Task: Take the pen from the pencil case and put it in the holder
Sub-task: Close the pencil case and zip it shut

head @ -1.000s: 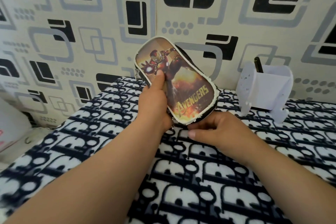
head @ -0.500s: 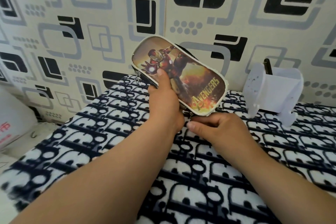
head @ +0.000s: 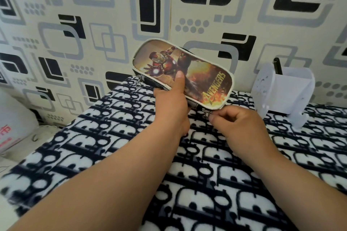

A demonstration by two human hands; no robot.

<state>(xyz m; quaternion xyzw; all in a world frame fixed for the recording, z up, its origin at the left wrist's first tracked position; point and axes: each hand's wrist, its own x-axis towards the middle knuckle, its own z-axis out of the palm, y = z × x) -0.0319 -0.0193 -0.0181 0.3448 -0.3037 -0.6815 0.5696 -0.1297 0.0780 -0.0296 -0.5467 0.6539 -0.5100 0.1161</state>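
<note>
An Avengers pencil case (head: 204, 73) with a white rim is held tilted above the patterned cloth. My left hand (head: 171, 103) grips its lower edge, thumb pressed on the printed front. My right hand (head: 232, 124) pinches the metal zipper pull (head: 206, 113) at the case's lower right corner. The case looks zipped shut, and no pen from inside it shows. At the right stands a white pen holder (head: 285, 92) with one dark pen (head: 277, 65) sticking up from it.
A black-and-white patterned cloth (head: 216, 184) covers the table. The patterned wall (head: 93, 24) stands close behind the case and holder. A white bag with red print (head: 11, 129) lies off the table's left edge.
The case has tilted flatter, toward horizontal. My right hand moved from under the case's bottom edge to its lower right corner and pinched the zipper pull.
</note>
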